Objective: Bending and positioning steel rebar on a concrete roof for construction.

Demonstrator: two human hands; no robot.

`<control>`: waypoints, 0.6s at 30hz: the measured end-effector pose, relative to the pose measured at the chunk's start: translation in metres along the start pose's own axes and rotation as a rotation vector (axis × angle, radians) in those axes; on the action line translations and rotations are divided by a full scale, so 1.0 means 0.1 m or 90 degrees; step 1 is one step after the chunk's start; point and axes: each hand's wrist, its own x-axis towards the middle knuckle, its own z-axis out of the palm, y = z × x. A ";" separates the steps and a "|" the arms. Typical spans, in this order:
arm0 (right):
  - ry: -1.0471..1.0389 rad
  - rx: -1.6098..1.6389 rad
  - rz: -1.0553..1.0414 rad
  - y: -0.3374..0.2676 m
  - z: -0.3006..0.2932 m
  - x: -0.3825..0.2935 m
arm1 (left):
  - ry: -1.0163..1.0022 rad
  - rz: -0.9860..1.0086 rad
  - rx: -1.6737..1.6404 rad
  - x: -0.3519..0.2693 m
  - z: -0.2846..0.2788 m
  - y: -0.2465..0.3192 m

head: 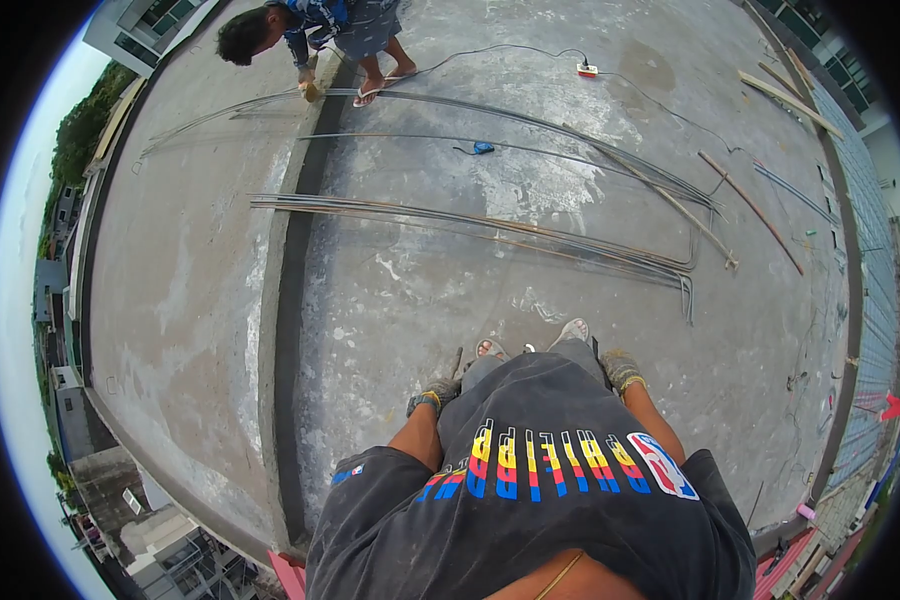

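My left hand (pixel 436 393), in a grey work glove, hangs beside my left thigh. A dark rod-like tool (pixel 457 363) juts forward from its grip; what kind of tool is too small to tell. On the other side, my gloved right hand (pixel 623 370) hangs by my right leg, fingers pointing down. A thin dark strip (pixel 595 351) runs between that hand and my leg; whether I hold it is unclear. In front of my sandalled feet lies a bundle of steel rebars (pixel 487 220), their right ends bent into hooks. The bundle's left ends cross a low concrete ledge (pixel 289 255).
A bent-over person (pixel 330 30) reaches down to a farther rebar bundle (pixel 487 109) on the ledge. A blue tape measure (pixel 483 148), power socket (pixel 587 70) with cable, wooden pole (pixel 675 202), rusty bar (pixel 754 214) and planks (pixel 791 103) lie beyond. Roof edges (pixel 88 300) drop off at both sides.
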 end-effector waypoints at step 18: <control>0.017 -0.012 -0.012 -0.02 -0.04 -0.02 | -0.019 -0.006 0.030 -0.12 -0.10 0.14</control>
